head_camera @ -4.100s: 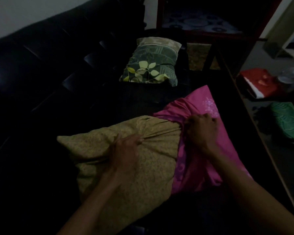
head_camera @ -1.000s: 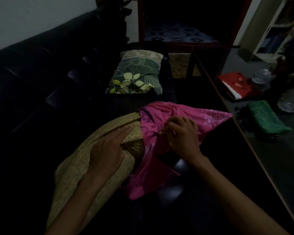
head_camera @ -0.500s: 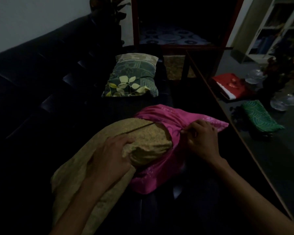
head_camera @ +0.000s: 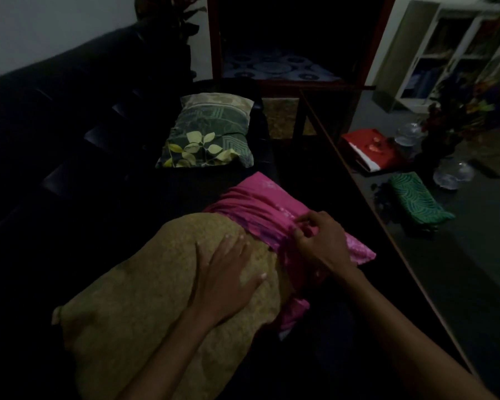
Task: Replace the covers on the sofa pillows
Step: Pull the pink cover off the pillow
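Observation:
A tan patterned pillow [head_camera: 145, 307] lies across the black sofa [head_camera: 55, 116] in front of me. Its far end sits inside a pink cover [head_camera: 260, 209], which is bunched in folds around it. My left hand [head_camera: 228, 272] presses flat on the tan pillow, fingers spread, just short of the cover's edge. My right hand [head_camera: 321, 241] pinches the gathered rim of the pink cover at the pillow's right side. A second pillow in a green leaf-print cover [head_camera: 211, 134] rests farther back on the sofa seat.
A dark table [head_camera: 459, 284] runs along the right, its edge close to the sofa. On it lie a folded red cloth [head_camera: 370, 148], a folded green cloth [head_camera: 416, 200], glass dishes [head_camera: 453, 171] and a flower arrangement [head_camera: 468, 111]. A dark cabinet [head_camera: 286, 53] stands behind.
My left hand has gone from gripping the pillow's end to lying flat on it. The pink cover has come further over the pillow, and my right hand has shifted along its rim.

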A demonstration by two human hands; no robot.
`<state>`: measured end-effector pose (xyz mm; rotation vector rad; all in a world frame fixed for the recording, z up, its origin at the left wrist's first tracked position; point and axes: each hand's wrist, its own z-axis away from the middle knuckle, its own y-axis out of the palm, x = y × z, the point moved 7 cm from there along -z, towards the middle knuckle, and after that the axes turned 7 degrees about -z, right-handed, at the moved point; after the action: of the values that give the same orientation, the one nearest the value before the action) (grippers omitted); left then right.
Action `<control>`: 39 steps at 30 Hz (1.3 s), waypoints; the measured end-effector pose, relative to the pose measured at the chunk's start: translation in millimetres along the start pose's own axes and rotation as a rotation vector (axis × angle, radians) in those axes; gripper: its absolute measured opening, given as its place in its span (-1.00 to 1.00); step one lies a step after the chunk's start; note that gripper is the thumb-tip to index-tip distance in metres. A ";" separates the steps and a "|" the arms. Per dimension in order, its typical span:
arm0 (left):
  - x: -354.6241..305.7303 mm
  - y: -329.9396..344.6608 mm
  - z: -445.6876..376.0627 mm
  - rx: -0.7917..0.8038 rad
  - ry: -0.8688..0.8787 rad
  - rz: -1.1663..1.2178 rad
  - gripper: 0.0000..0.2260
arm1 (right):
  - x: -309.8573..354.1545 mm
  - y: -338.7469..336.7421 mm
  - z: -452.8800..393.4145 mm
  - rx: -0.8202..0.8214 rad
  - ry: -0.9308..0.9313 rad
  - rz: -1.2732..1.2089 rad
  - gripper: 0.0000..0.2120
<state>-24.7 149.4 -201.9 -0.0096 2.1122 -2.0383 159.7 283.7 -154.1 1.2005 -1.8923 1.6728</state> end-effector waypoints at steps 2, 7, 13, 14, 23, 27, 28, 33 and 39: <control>-12.1 13.5 14.9 -0.024 0.063 -0.057 -0.32 | 12.3 19.0 -9.0 0.063 -0.048 0.019 -0.66; -9.6 -8.2 26.2 -0.186 0.094 0.099 -0.57 | -2.7 77.2 -9.5 0.257 -0.012 0.147 -0.35; 87.7 -55.1 -37.8 -0.290 -0.297 0.190 -0.55 | -13.1 82.7 3.6 0.106 -0.087 0.179 -0.49; 103.6 -46.8 -49.0 -0.119 -0.382 0.156 -0.36 | -14.0 81.6 8.0 0.088 -0.096 0.184 -0.50; 114.4 -28.6 -35.5 -0.093 -0.594 0.329 -0.56 | -19.7 74.5 36.0 0.016 -0.082 0.166 -0.69; 86.2 -88.8 -32.0 -0.403 -0.486 0.315 -0.77 | -3.0 57.5 22.0 0.067 -0.102 0.083 -0.63; 78.2 -105.5 -32.1 -0.479 -0.423 0.314 -0.80 | 8.0 46.2 15.9 0.051 -0.111 0.087 -0.63; 29.5 -163.9 -25.7 -0.696 -0.035 0.297 -0.71 | 84.9 -27.8 -15.6 -0.222 -0.272 -0.102 -0.77; 1.8 -150.4 -4.3 -0.690 0.184 0.068 -0.80 | 129.3 -34.9 -48.5 -0.107 -0.496 0.097 -0.60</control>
<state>-47.8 146.5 -53.2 0.1460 2.7737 -1.2212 98.0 283.9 -25.7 1.6132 -2.3239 1.3825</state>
